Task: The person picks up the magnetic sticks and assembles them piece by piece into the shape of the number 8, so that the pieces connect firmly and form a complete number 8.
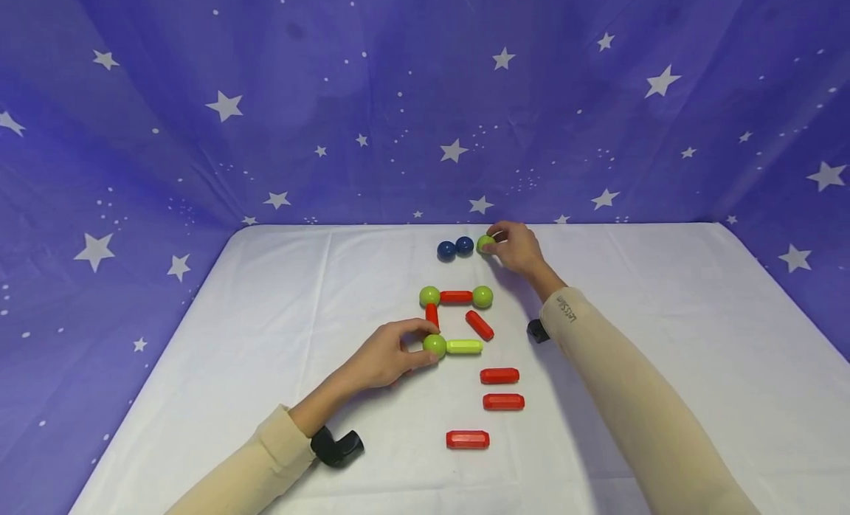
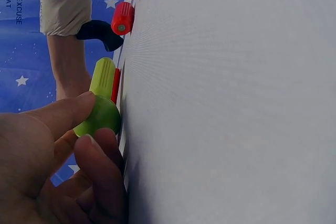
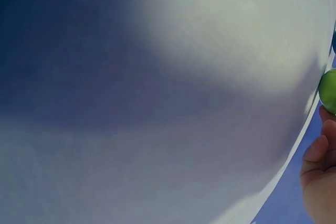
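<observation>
Evidently, the step in hand was building: balls and sticks were being joined into a square on the white tablecloth (image 1: 265, 338), and one more corner was being fetched. The person's left hand (image 1: 387, 356) had its thumb and fingers clamped on a green corner ball (image 1: 434, 345), with a yellow-green stick (image 1: 464, 347) jutting rightward from it. A short red stick (image 1: 432, 314) led back towards the far left ball (image 1: 430, 296) (fingers partly hid its nearer end), and a crosswise red stick (image 1: 456, 296) joined that to the far right ball (image 1: 482, 296). The square's right side stood open, with a slanted red stick (image 1: 479, 325) lying loose there. Over by the far edge, the right hand (image 1: 520, 249) pinched a lone green ball (image 1: 485, 244) just beside two blue balls (image 1: 455, 248); whether it had left the cloth, I couldn't tell.

To my eye, the next move called for bringing that lone ball to the free end of the yellow-green stick while the left hand braced its corner. Afterwards, the slanted stick looked right for closing the gap. Three spare red sticks (image 1: 503, 402) lay nearer the person.
</observation>
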Action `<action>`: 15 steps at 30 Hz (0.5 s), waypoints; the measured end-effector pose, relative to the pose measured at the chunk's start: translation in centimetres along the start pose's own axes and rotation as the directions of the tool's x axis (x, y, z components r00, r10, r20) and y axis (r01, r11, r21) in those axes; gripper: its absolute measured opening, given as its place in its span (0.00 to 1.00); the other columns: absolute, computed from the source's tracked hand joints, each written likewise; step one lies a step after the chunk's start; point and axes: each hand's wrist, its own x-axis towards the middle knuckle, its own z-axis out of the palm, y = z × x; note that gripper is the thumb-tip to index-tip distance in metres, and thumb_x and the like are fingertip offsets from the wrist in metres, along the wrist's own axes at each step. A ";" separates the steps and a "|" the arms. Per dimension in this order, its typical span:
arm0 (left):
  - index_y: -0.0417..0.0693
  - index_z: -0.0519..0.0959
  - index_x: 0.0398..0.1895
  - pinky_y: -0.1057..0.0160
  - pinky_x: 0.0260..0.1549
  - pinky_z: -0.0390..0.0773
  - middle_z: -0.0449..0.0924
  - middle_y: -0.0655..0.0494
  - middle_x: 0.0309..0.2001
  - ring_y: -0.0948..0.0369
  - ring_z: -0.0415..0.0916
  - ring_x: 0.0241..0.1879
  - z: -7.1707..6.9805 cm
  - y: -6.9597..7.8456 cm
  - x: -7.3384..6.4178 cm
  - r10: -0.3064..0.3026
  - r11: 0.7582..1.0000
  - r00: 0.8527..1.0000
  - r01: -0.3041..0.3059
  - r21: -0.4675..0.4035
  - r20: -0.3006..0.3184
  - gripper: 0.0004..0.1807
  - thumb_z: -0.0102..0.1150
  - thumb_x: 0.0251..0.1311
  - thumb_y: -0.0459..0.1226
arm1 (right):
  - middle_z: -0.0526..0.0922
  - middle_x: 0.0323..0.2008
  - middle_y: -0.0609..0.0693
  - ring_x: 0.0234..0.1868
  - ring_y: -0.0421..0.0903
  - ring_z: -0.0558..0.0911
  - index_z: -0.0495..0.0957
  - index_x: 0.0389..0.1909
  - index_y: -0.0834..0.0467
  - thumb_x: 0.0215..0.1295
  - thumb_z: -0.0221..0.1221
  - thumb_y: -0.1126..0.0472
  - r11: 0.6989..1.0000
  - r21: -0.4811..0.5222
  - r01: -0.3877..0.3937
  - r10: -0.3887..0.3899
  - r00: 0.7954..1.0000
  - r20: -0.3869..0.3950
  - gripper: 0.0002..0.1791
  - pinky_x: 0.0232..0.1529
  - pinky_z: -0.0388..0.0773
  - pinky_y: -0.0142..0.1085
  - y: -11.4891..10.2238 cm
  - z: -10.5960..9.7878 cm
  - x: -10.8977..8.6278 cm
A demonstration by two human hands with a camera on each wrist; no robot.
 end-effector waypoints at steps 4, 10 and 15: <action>0.55 0.80 0.52 0.63 0.13 0.70 0.78 0.58 0.47 0.62 0.69 0.12 0.1 0.0 0.1 0.004 1.000 1.000 -0.004 -0.004 0.002 0.17 0.69 0.60 0.39 | 0.82 0.50 0.65 0.55 0.62 0.77 0.78 0.53 0.65 0.63 0.65 0.63 1.000 0.007 0.010 -0.010 1.000 -0.002 0.19 0.59 0.67 0.52 0.4 -0.3 -0.2; 0.55 0.79 0.52 0.63 0.13 0.71 0.78 0.57 0.48 0.62 0.69 0.12 0.2 0.0 0.2 0.013 1.000 1.000 -0.013 -0.012 0.014 0.17 0.68 0.60 0.39 | 0.82 0.49 0.63 0.51 0.59 0.78 0.78 0.52 0.64 0.63 0.65 0.62 0.998 0.061 0.013 -0.012 1.000 -0.012 0.18 0.53 0.71 0.49 0.6 -1.2 -1.5; 0.56 0.79 0.52 0.62 0.12 0.70 0.78 0.57 0.49 0.62 0.68 0.11 0.0 -0.2 0.2 0.009 1.000 1.000 -0.009 -0.017 0.013 0.17 0.69 0.60 0.38 | 0.83 0.44 0.60 0.43 0.54 0.76 0.80 0.47 0.64 0.61 0.67 0.62 0.991 0.096 0.089 -0.089 0.996 -0.007 0.16 0.46 0.69 0.43 -0.1 -2.3 -3.6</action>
